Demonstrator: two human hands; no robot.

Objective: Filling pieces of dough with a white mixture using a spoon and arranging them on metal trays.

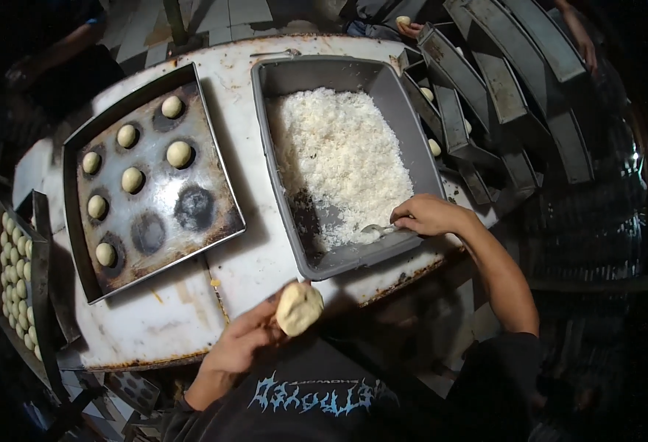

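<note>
My left hand [244, 337] is closed on a flattened piece of pale dough [300, 309], held in front of my chest near the table's front edge. The fingers of my right hand [431, 215] pinch a spoon [374, 230], whose bowl rests in white, shredded-looking filling [339, 147]. Most of the spoon's handle is hidden by the hand. A deep grey plastic tub [425, 158] contains the filling, heaped toward its far side, with the dark bottom showing at the near left. Left of the tub, a square metal baking tray [166, 193] bears several round dough balls [132, 180], spaced apart.
Both tray and tub stand on a stained white table [184, 324] with rusty edges. Another tray of many dough balls [18, 287] is at far left. Stacked metal pans [501, 81] crowd the right. Another person's hand [412, 29] holds dough behind; a second person's arm [59, 55] is upper left.
</note>
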